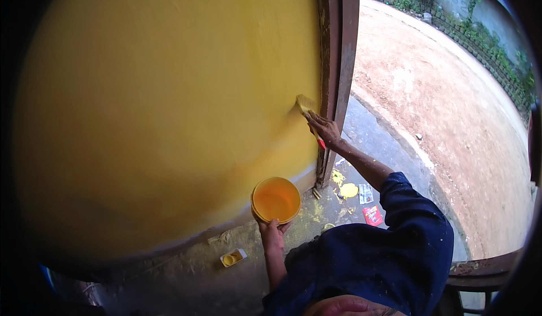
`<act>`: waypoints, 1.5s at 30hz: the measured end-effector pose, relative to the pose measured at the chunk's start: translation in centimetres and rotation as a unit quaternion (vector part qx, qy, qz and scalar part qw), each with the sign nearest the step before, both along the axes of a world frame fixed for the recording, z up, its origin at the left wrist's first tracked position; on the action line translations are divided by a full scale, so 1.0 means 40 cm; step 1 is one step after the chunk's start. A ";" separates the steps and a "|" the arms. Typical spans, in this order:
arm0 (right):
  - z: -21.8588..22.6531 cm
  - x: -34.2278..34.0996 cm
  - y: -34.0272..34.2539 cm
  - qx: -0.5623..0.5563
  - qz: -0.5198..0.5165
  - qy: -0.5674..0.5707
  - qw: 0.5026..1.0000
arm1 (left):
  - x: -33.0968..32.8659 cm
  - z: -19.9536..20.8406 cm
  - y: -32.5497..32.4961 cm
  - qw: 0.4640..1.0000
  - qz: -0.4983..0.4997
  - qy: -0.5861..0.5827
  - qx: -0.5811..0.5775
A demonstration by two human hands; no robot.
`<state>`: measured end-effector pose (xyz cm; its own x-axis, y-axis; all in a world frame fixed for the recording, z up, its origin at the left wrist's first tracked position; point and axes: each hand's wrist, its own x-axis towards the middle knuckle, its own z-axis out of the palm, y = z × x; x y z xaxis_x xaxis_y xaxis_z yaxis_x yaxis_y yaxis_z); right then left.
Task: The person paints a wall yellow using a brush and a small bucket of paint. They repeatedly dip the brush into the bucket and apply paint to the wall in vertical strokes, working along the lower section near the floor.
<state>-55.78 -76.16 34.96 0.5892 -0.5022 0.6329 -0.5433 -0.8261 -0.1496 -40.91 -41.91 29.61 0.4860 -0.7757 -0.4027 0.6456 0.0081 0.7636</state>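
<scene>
My right hand (325,129) is closed round a paintbrush (305,103) with a red-tipped handle. Its bristles meet the yellow wall (186,90) close to the brown door frame (340,50). Lower down, my left hand (273,234) grips a round yellow bucket (276,199) by its near side. The bucket's open top faces up, and its inside looks orange-yellow; how much paint is in it I cannot tell. My right arm reaches up across the doorway, while the left stays low beside the wall's foot.
Behind my left hand, a small white container with yellow inside (233,258) sits on the paint-spattered floor (186,285). Yellow spills (349,190), a red packet (372,215) and a printed sheet (366,194) lie by the doorway. Outside are a concrete strip (367,124) and reddish dirt ground (451,107).
</scene>
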 end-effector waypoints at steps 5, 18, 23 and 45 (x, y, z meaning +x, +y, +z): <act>-0.085 -0.032 -0.038 0.028 0.067 0.065 0.995 | 0.001 0.002 0.008 1.000 -0.001 -0.014 0.005; 0.942 0.095 -0.089 -0.334 -0.012 -0.146 0.931 | -0.002 -0.030 -0.004 1.000 -0.017 0.018 -0.007; 0.392 0.150 0.010 -0.274 0.103 -0.078 0.953 | -0.001 -0.026 0.003 0.999 -0.024 0.013 -0.022; 0.531 0.251 0.032 -0.320 0.068 -0.111 0.938 | 0.020 -0.050 0.047 0.999 0.042 0.002 -0.003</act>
